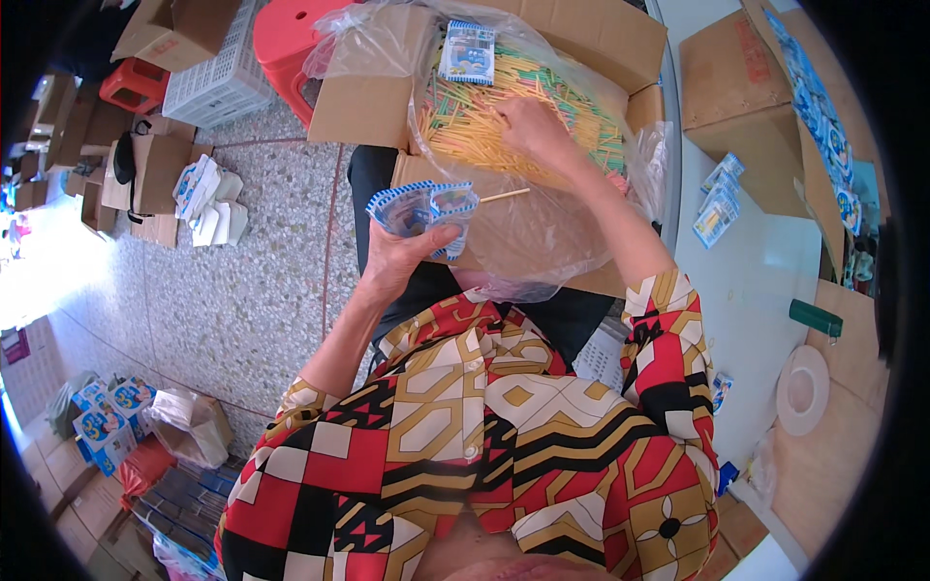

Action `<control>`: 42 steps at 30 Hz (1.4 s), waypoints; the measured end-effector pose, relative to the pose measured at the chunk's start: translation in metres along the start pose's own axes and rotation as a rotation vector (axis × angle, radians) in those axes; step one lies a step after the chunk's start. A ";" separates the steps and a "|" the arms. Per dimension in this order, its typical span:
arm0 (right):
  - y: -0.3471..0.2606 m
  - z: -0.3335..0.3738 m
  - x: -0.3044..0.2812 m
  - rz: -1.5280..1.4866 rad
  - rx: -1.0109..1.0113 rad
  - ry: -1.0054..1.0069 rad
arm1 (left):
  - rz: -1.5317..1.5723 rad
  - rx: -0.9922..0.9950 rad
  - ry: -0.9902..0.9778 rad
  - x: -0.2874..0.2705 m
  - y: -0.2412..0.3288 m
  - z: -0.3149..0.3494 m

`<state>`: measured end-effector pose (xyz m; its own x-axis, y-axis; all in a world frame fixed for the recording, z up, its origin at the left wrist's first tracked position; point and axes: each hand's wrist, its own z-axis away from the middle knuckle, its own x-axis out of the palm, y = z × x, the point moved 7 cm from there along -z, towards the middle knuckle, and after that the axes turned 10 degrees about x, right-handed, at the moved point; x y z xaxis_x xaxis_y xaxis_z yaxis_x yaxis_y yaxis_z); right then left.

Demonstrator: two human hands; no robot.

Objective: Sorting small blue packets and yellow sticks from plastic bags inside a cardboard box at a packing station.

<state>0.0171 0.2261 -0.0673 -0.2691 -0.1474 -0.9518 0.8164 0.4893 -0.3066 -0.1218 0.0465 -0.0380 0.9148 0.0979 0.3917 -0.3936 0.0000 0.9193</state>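
The person's left hand (392, 254) is gripping a small bunch of blue-and-white packets (405, 206), with the thumb lying across the near face and the open-looking edges facing up and away. The packets are sitting just off the near left part of a cardboard box (363, 107), over the person's lap. The right hand (533, 131) is resting on the loose thin sticks (460, 126) that are filling the box, its fingers curling inward; the back of the hand is hiding the fingertips, so whether they are closing on any sticks cannot be told. Yellow sticks are covering most of the heap, with green and pink ones showing around them, and a clear plastic liner (552, 228) is spilling over the box's near side. A single packet (468, 56) is lying flat on the far left of the heap.

By their look, the packets are likely to be handling as light, soft and rather slippery film, best pinched low on the body so that the mouth is staying free. The sticks are looking light, stiff and brittle; a loose bundle held around the middle, lengths aligned, should be sparing them from snapping.
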 end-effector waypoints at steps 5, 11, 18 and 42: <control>0.035 0.000 -0.027 -0.603 0.350 -0.167 | 0.004 -0.015 -0.010 0.008 0.000 0.002; 0.066 0.009 -0.019 -1.093 0.456 -0.164 | -0.021 -0.016 -0.026 0.020 -0.004 0.002; 0.073 0.021 -0.017 -0.894 0.319 -0.087 | -0.052 -0.013 -0.022 0.033 -0.006 -0.001; -0.015 0.107 -0.180 -1.153 0.135 -0.131 | -0.224 0.138 -0.204 0.093 -0.008 -0.048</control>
<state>0.1075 0.1534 0.1070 -0.8381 -0.5363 -0.1001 0.1728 -0.0869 -0.9811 -0.0376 0.1030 -0.0108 0.9820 -0.0908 0.1656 -0.1771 -0.1375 0.9745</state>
